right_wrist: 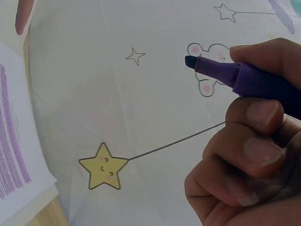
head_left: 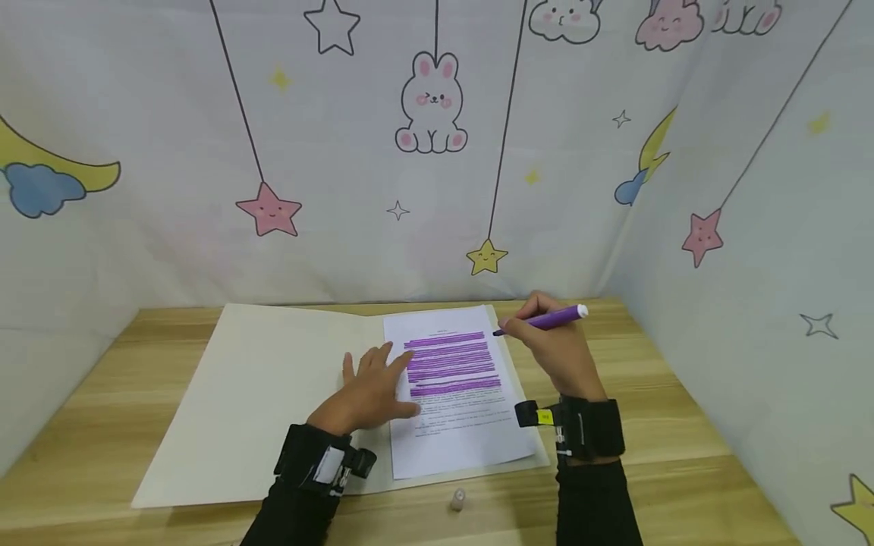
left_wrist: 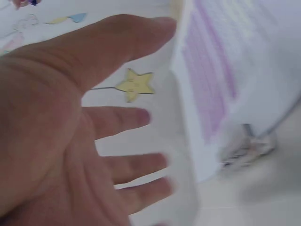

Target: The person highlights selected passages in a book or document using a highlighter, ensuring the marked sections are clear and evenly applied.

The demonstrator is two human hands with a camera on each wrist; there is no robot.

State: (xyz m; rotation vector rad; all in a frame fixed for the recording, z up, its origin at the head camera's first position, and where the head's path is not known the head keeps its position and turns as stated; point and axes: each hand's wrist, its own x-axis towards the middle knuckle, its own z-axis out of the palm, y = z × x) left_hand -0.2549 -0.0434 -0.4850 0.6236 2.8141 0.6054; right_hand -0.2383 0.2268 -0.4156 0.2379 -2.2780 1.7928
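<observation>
My right hand holds a purple highlighter with a dark chisel tip and a white end. Its tip hovers by the right edge of a printed sheet. In the right wrist view, thumb and fingers curl round the highlighter, uncapped. Purple strokes cover the upper lines of text; the lower lines are plain black print. With fingers spread, my left hand lies over the sheet's left edge. The left wrist view shows its palm holding nothing.
The sheet lies on the right half of an opened cream folder. A small pale cap is on the wooden table in front of it. A blurred metal clip shows by the sheet. Patterned cloth walls stand behind and at both sides.
</observation>
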